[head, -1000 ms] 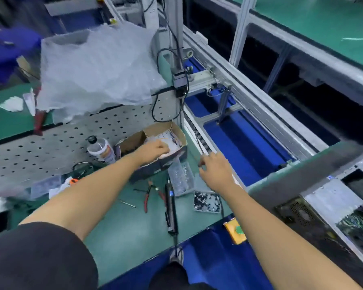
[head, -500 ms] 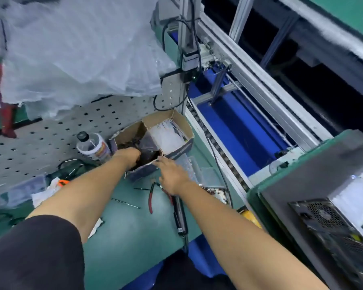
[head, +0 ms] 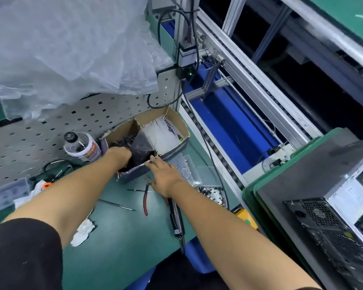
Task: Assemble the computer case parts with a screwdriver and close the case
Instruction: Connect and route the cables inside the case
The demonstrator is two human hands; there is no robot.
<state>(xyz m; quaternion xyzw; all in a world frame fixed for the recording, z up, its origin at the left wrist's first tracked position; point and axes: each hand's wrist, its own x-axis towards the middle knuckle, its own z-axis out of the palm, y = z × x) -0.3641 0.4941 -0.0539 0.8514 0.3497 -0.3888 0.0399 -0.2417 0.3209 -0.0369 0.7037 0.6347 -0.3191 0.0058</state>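
Cardboard forms the divided box at the far edge of the green tabletop; both hands work at it. The left hand is sunk into the left compartment among dark small parts, fingers hidden, so its grasp cannot be determined. The right hand rests at the box's near rim, fingertips pinching a thin white strip there, probably a cable tie from the white bundle in the right compartment.

The screwdriver lies untouched on the tabletop directly beneath the right forearm. Its long axis runs roughly toward and away from the person, with its cable trailing off the near edge. It sits just behind the right hand, so the right hand is clearly the nearer one; reaching it requires drawing back, not forward.

The computer case stands open to the far right, on a green tray, well apart from both hands.

Obstructions near the screwdriver: red-handled pliers just to its left, a loose metal rod further left, and a screw tray just to its right.
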